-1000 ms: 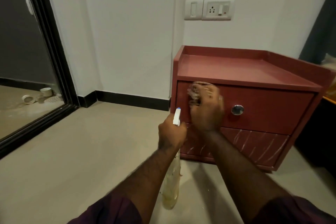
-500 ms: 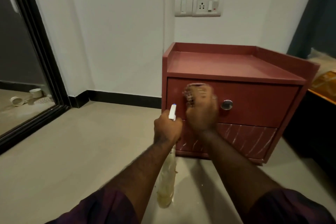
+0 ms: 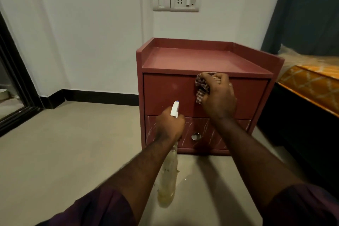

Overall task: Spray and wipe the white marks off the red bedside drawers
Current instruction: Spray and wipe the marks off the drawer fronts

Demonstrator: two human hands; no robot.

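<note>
The cloth [image 3: 201,88] has been carried by the right hand [image 3: 219,97] from the left part of the upper drawer [image 3: 165,93] to its middle, under the top edge; the left part is now seen almost clean. The cloth is gripped bunched and pressed on the front. The bottle [image 3: 167,180] is held by its neck in the left hand [image 3: 169,126], hanging before the lower drawer [image 3: 203,144]. There the white marks [image 3: 150,132] are not yet wiped, so about half the work is judged to remain.

Two hands [image 3: 169,126] [image 3: 219,97]; two red drawers [image 3: 165,95] [image 3: 208,136]; one spray bottle [image 3: 167,180]; one cloth [image 3: 201,86]; one knob [image 3: 196,136]; two switch plates [image 3: 161,0] [image 3: 185,0]
</note>
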